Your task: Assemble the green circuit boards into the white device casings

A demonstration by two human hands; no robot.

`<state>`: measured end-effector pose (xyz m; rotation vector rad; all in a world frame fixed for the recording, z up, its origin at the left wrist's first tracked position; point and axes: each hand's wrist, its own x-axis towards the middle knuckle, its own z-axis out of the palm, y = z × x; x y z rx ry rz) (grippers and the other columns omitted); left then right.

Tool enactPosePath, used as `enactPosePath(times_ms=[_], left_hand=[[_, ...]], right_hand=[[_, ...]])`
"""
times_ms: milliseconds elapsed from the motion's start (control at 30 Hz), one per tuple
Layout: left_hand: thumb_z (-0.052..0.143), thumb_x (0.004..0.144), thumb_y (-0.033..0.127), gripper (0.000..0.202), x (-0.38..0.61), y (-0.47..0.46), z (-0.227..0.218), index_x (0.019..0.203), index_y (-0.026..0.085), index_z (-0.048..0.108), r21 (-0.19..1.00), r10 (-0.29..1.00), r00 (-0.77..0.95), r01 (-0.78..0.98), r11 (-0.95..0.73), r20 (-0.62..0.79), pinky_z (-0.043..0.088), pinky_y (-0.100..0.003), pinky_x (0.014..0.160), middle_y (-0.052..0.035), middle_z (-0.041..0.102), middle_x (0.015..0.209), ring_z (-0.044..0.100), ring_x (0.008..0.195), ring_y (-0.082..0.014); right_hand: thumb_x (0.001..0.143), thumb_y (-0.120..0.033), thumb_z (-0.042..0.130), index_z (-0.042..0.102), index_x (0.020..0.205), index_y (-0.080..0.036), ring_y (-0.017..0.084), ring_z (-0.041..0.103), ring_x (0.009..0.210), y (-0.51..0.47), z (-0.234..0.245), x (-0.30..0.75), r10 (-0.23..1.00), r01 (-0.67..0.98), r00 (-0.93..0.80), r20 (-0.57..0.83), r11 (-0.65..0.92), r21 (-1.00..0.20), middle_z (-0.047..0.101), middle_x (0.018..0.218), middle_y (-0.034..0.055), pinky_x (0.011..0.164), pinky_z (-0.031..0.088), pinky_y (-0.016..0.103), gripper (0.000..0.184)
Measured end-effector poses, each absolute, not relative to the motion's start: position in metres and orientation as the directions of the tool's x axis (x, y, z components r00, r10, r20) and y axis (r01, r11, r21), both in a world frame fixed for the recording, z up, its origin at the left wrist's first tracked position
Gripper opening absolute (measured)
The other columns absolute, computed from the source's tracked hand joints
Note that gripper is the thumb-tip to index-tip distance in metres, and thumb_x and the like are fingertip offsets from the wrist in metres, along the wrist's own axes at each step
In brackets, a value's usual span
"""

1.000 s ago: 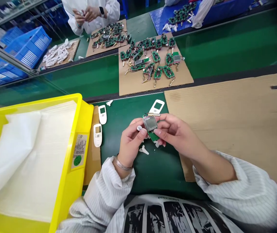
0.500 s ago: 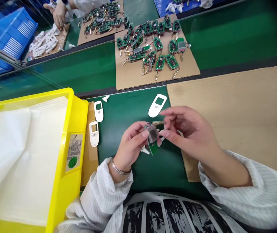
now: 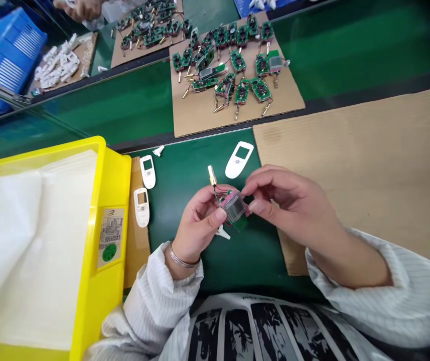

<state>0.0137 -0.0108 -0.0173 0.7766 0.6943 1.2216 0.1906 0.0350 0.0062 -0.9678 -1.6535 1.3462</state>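
My left hand (image 3: 199, 220) is closed on a small green circuit board with a square grey display (image 3: 233, 206), held over the green mat. Thin red and black wires run from the board up to a brass probe tip (image 3: 211, 175). My right hand (image 3: 282, 205) pinches the board's right edge with thumb and forefinger. A white plastic front cover (image 3: 239, 159) with a window lies on the mat just beyond my hands. A small white plastic piece (image 3: 223, 232) lies under my left hand.
A yellow bin (image 3: 113, 200) lined with white foam stands at the left. Two white covers (image 3: 147, 171) lie beside it. A cardboard sheet (image 3: 350, 160) is at the right. Several green boards (image 3: 233, 75) sit on cardboard beyond. Another person's hand (image 3: 79, 7) works at the far left.
My right hand has come back onto the board and pinches it. The board has turned, and its brass probe now points up and left. The view has shifted slightly.
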Motion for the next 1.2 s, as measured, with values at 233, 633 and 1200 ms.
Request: enactPosePath(times_ms=[233,633,1200], left_hand=[[0.069,0.084,0.022,0.026,0.010,-0.010,-0.024,0.109,0.025,0.071,0.901,0.981,0.180,-0.434,0.014,0.072,0.053,-0.026,0.092,-0.0053,0.066,0.112,0.062,0.105,-0.0152],[0.070,0.083,0.031,0.026,0.018,-0.016,-0.021,0.108,0.024,0.070,0.888,0.991,0.127,-0.450,0.092,-0.039,0.053,-0.022,0.075,-0.0035,0.067,0.098,0.063,0.083,-0.0120],[0.077,0.077,0.031,0.031,0.022,-0.018,-0.023,0.105,0.022,0.066,0.830,0.990,0.074,-0.540,0.140,-0.119,0.055,-0.023,0.073,-0.0022,0.067,0.094,0.065,0.082,-0.0123]], right_hand=[[0.081,-0.030,0.073,0.064,0.080,-0.019,0.011,0.048,0.060,0.034,0.008,0.188,0.920,0.073,-0.389,0.050,0.085,-0.994,0.055,0.077,0.0003,0.052,0.041,0.026,0.015],[0.091,-0.010,0.046,0.050,0.077,-0.022,0.018,0.057,0.075,0.025,0.008,0.182,0.781,0.290,-0.406,0.475,0.603,-0.743,0.060,0.080,0.0057,0.065,0.047,0.032,0.019],[0.085,-0.024,0.070,0.074,0.107,-0.028,0.016,0.061,0.081,0.030,0.005,0.186,0.865,0.179,-0.419,0.276,0.377,-0.909,0.063,0.097,0.0043,0.061,0.052,0.027,0.023]])
